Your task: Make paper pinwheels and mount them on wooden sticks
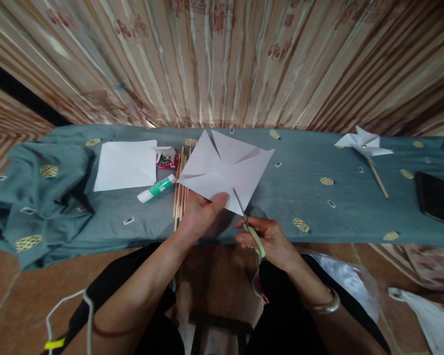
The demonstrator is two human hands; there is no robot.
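Note:
A square sheet of white paper [227, 170], slit inward from its corners, is held up over the cloth. My left hand [202, 212] pinches its near edge, thumb on top. In my right hand [268, 236] is a pair of scissors [254, 234] with pale green handles, and the blades lie at the paper's near corner, along a slit. Wooden sticks [178, 202] lie just left of my left hand, partly under the paper. Beside them are a green and white glue stick [156, 189] and a small red and white box [166, 159] of metal pins.
A stack of white paper [126, 165] lies at the left. On the right are a finished paper pinwheel [366, 143] on a stick and a black phone [434, 197]. Bunched blue-grey cloth [52, 197] sits at the left end; a curtain [222, 64] hangs behind.

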